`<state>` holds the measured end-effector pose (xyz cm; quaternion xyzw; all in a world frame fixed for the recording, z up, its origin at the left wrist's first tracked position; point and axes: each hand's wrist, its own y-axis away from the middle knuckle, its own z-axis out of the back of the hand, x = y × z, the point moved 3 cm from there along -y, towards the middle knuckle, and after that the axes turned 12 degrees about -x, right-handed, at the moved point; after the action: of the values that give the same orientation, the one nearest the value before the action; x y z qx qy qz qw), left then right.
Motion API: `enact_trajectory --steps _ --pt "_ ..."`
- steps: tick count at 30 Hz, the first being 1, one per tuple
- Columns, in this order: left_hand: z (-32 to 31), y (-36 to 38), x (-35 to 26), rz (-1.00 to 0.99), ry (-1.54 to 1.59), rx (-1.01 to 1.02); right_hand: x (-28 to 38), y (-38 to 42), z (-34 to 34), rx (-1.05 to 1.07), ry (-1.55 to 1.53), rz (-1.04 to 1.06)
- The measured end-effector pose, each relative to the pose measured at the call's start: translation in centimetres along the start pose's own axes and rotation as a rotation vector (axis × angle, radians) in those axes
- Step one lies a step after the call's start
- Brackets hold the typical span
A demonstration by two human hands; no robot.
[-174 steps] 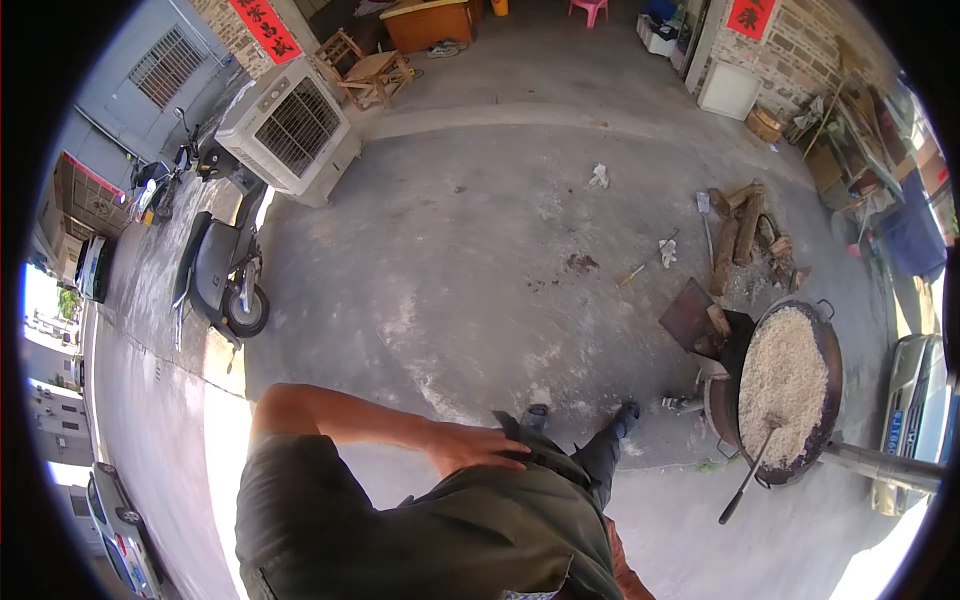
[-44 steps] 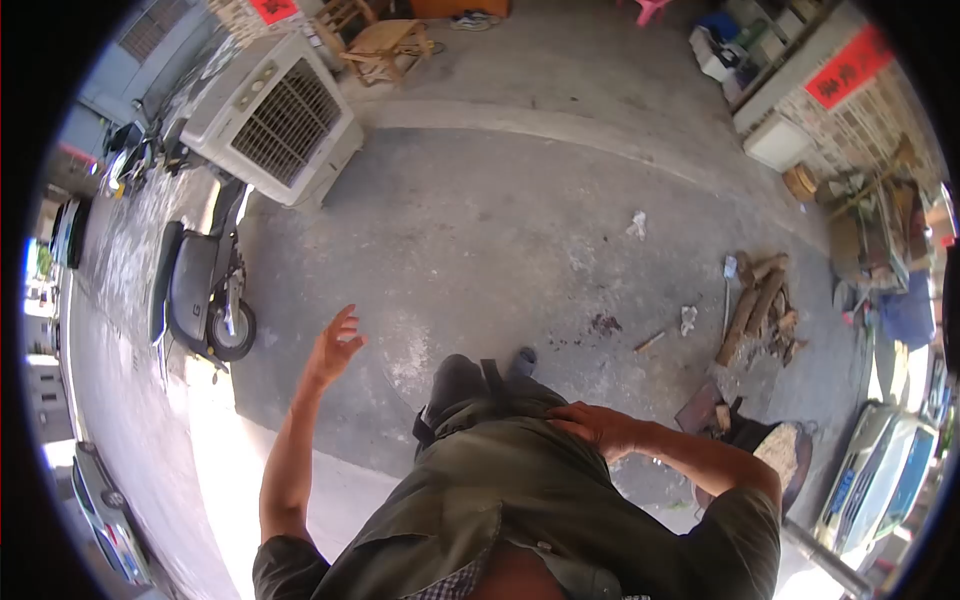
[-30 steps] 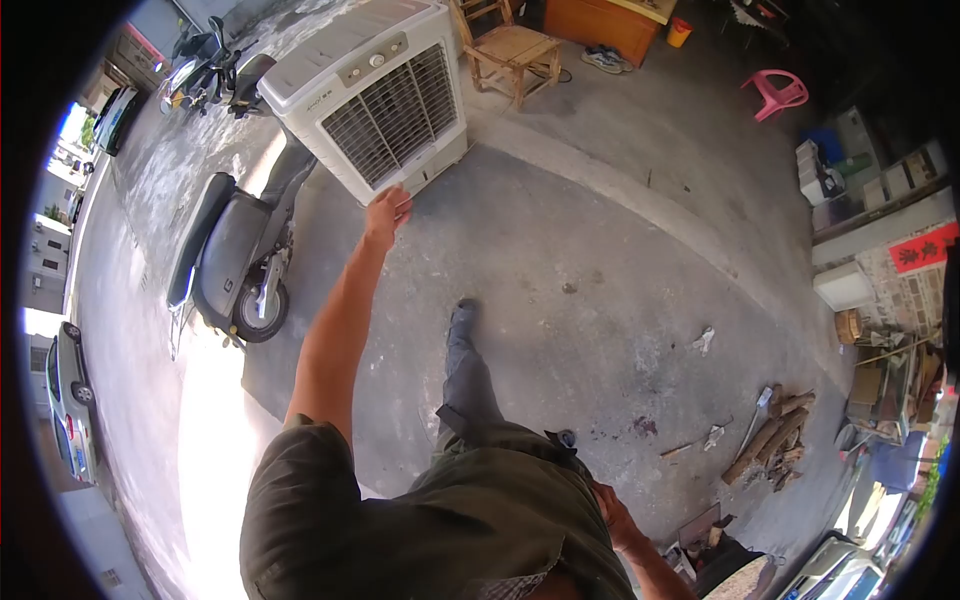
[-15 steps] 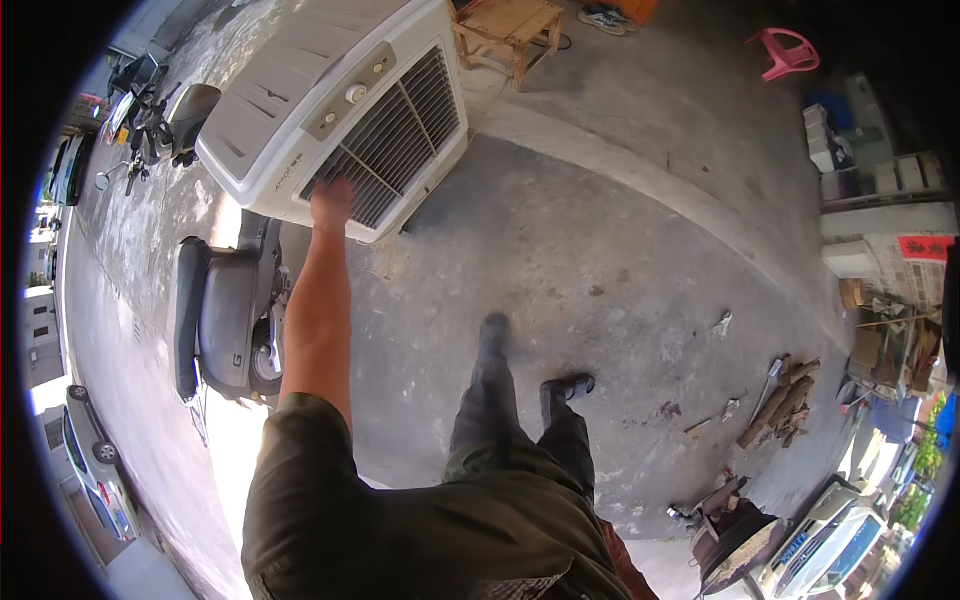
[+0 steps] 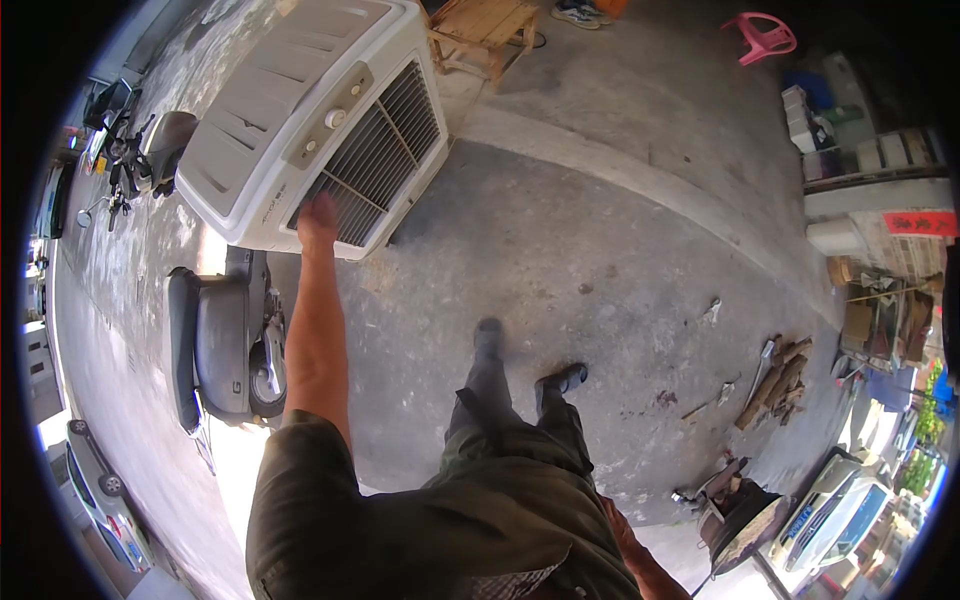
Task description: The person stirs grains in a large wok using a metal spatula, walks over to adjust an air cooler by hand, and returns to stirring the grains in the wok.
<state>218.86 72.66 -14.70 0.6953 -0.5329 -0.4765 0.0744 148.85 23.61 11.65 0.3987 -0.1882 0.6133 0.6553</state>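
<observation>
A white air cooler point(image 5: 240, 170) stands at the upper left, with a knob panel and a dark louvred grille point(image 5: 375, 150) on its front. My left arm is stretched out to it. At the near end of the grille, my left hand point(image 5: 318, 220) appears closed on the louvres, its fingertips partly hidden. Low beside my body hangs my right hand point(image 5: 616, 520), apart from the cooler. Its fingers do not show clearly.
A grey scooter point(image 5: 222, 345) is parked left of my arm. Behind the cooler is a wooden stool point(image 5: 482, 22). Wood scraps point(image 5: 775, 385) lie on the concrete floor at right, near a round-topped object point(image 5: 745, 530). A pink plastic chair point(image 5: 762, 38) stands at the far right.
The view has turned slightly, shifting the cooler and scooter down and left. My left hand keeps its place on the grille. More of my right arm shows now.
</observation>
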Motion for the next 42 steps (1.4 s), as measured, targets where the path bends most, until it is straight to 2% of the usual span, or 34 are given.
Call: enact_trajectory --steps 3,6,14,16,17,18,19,20,21,22,24,27,28,29,30,31,34,35,36,37,38,42 --pt "-0.7 -0.4 -0.5 -0.031 -0.086 0.035 -0.7 0.2 -1.0 -0.011 0.034 0.005" --pt "-0.5 -0.5 -0.6 0.007 -0.048 0.030 -0.2 0.4 -1.5 -0.055 0.014 0.004" --pt "-0.9 1.3 -0.8 -0.076 -0.058 -0.022 2.0 -0.4 -1.8 -0.101 -0.040 -0.016" --pt "-0.9 2.2 0.2 -0.106 -0.091 0.019 1.2 1.0 -3.2 -0.134 -0.019 -0.006" --pt "-0.3 1.9 0.7 -0.101 -0.141 0.062 1.1 1.5 -3.5 -0.135 -0.121 -0.049" --pt "0.7 1.3 1.7 -0.017 -0.193 0.163 1.1 2.5 -3.8 -0.066 -0.256 -0.372" --pt "1.6 2.2 3.4 0.003 -0.247 0.219 0.8 3.3 -5.1 -0.081 -0.061 -0.128" --pt "2.3 4.0 5.6 0.047 -0.324 0.174 1.5 3.7 -5.3 0.002 0.017 -0.135" --pt "4.0 4.9 8.0 0.061 -0.448 0.240 2.3 3.9 -5.3 0.009 -0.012 -0.160" --pt "5.8 5.9 10.3 0.183 -0.534 0.186 2.8 4.3 -5.4 0.005 -0.031 -0.175" --pt "9.6 8.6 13.7 0.190 -0.728 0.138 3.2 5.5 -7.0 -0.036 -0.091 -0.211" --pt "12.7 9.5 15.0 0.268 -0.742 0.051 4.2 7.2 -8.1 -0.069 -0.117 -0.254" --pt "12.8 8.6 14.2 0.256 -0.715 0.047 4.2 7.3 -8.0 -0.068 -0.123 -0.250" --pt "12.8 7.3 11.5 0.214 -0.671 0.030 4.2 7.4 -7.6 -0.077 -0.153 -0.332" --pt "12.5 4.6 9.5 0.245 -0.594 0.161 4.6 7.5 -6.9 -0.061 -0.186 -0.380" --pt "10.6 5.6 7.4 0.136 -0.565 0.132 4.3 7.4 -6.7 -0.029 -0.220 -0.403" --pt "5.4 6.3 1.9 0.002 -0.361 0.182 1.6 8.8 -9.3 -0.155 -0.260 -0.321" --pt "3.9 6.9 0.7 0.032 -0.310 0.126 0.5 9.4 -10.4 -0.188 -0.235 -0.297" --pt "4.4 4.2 -0.5 0.072 -0.245 0.178 0.0 9.6 -11.0 -0.160 -0.220 -0.275" --pt "3.4 5.0 -1.2 0.029 -0.194 0.072 -0.4 10.1 -11.2 -0.147 -0.195 -0.271" --pt "3.7 2.7 -1.9 0.001 -0.213 0.157 -0.8 9.9 -11.0 -0.151 -0.166 -0.286" --pt "0.8 3.9 -2.1 0.001 -0.183 0.046 0.6 7.3 -8.4 -0.182 -0.191 -0.247"
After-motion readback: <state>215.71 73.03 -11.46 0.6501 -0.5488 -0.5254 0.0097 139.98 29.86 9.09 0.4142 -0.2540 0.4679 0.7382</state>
